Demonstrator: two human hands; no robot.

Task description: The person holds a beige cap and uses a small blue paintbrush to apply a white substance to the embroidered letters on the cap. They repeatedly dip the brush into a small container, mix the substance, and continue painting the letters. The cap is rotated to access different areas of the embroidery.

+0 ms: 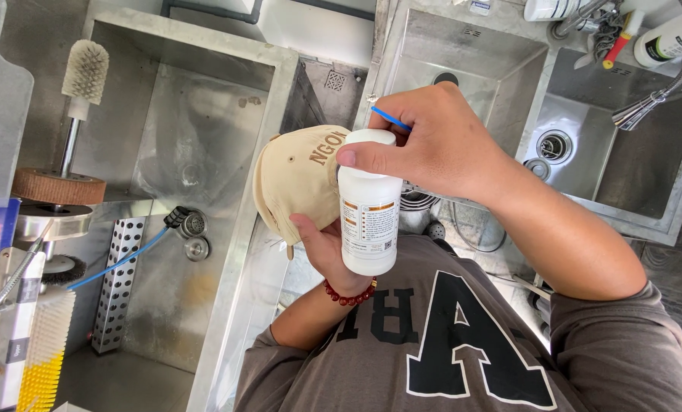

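My left hand (322, 244) cups a beige cap (295, 179) from beneath, my right hand (425, 145) clasps the top of a white bottle (369, 214) and a blue stick (390, 118), sinks (204, 99) beyond both.

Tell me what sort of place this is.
Probably a wash or cleaning station, perhaps a workshop for cleaning items. Signs: deep stainless-steel sinks, a flexible spray faucet, and upright scrubbing brushes on a stand. The left hand holds a beige cap, the right hand a white bottle.
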